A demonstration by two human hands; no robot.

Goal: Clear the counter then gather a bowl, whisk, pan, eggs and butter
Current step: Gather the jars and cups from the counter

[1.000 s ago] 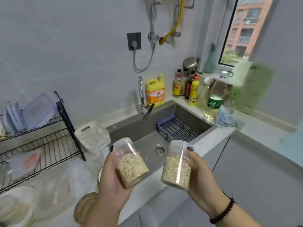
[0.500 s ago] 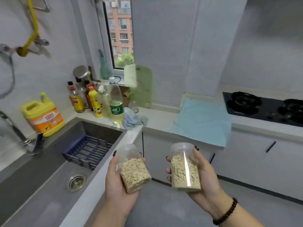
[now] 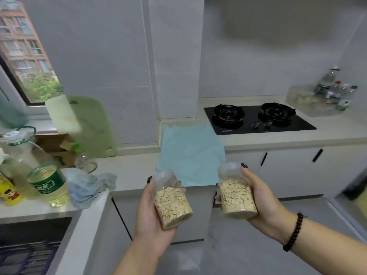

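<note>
Two oat jars [image 3: 172, 203] [image 3: 237, 197], two burners [image 3: 227, 114] [image 3: 277, 112], one cloth [image 3: 190, 153].

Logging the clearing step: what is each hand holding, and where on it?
Left hand grips an oat jar round its side; right hand grips another jar likewise, thumb near its lid.

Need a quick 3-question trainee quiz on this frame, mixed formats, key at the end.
1. True or false: the left hand and the right hand each hold a clear jar of oat flakes.
2. What lies draped over the counter edge just left of the gas hob? A) a light blue cloth B) a red tray C) a metal pan
3. Fill in: the large oil bottle with the green label stands beside the ____.

Key: 1 true: left jar, right jar. 2 A, the light blue cloth. 3 sink.
</note>
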